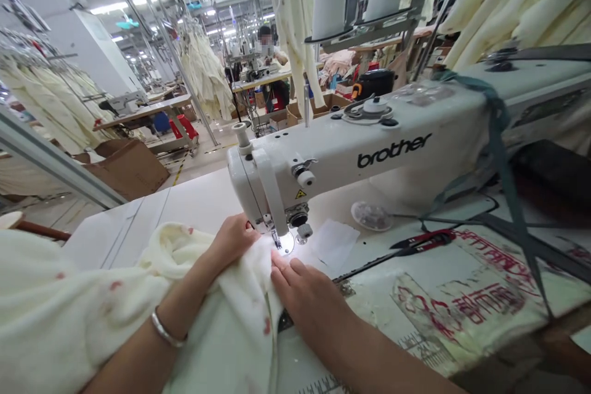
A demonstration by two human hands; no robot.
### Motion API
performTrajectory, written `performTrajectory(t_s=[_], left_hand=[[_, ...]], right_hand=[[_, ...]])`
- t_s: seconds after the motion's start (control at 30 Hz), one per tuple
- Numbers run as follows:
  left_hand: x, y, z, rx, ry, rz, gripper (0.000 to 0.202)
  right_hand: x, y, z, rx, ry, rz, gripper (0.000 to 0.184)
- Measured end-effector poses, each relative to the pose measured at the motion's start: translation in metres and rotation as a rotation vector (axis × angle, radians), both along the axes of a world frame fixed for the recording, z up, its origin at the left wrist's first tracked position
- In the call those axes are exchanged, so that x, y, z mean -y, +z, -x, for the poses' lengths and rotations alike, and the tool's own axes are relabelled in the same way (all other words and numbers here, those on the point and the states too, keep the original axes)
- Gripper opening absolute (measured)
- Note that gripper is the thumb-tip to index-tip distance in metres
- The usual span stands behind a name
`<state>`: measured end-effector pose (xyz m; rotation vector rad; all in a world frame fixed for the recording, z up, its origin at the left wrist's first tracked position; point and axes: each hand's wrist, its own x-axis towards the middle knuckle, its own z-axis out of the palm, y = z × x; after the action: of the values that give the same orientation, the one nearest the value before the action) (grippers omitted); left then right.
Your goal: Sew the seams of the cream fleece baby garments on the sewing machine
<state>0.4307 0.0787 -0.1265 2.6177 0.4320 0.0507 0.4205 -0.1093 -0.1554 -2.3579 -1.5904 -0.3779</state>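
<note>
Cream fabric point(231, 320) with small reddish prints lies over the table's left side and runs up to the needle of a white Brother sewing machine point(332, 154). My left hand point(233, 239), a silver bangle on its wrist, has curled fingers gripping the fabric just left of the presser foot point(278, 241). Close in front of the needle, my right hand point(308, 289) holds the fabric's right edge between its fingers, the thumb hidden below. A lamp lights the needle plate point(287, 245) brightly.
Right of the needle lie a white paper scrap point(336, 245), a clear dish point(372, 215) and red-black snips point(425, 240). A teal strip point(501, 135) hangs over the machine arm. Thread cones point(329, 5) stand behind. A co-worker point(272, 52) sits farther back.
</note>
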Motion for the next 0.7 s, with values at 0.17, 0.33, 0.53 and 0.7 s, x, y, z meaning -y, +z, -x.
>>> performTrajectory(t_s=[0.17, 0.33, 0.53, 0.7], left_hand=[[0.008, 0.036, 0.035, 0.013, 0.012, -0.109, 0.013], [0.058, 0.1, 0.124, 0.075, 0.094, 0.157, 0.04], [0.101, 0.116, 0.173, 0.055, 0.103, 0.292, 0.028], [0.105, 0.114, 0.164, 0.024, 0.05, 0.29, 0.026]], right_hand=[[0.007, 0.028, 0.014, -0.07, 0.063, -0.089, 0.03], [0.025, 0.056, 0.058, -0.125, 0.23, -0.639, 0.037], [0.053, 0.071, 0.062, -0.806, 0.249, -0.623, 0.014], [0.075, 0.086, 0.054, -1.221, 0.24, -0.509, 0.007]])
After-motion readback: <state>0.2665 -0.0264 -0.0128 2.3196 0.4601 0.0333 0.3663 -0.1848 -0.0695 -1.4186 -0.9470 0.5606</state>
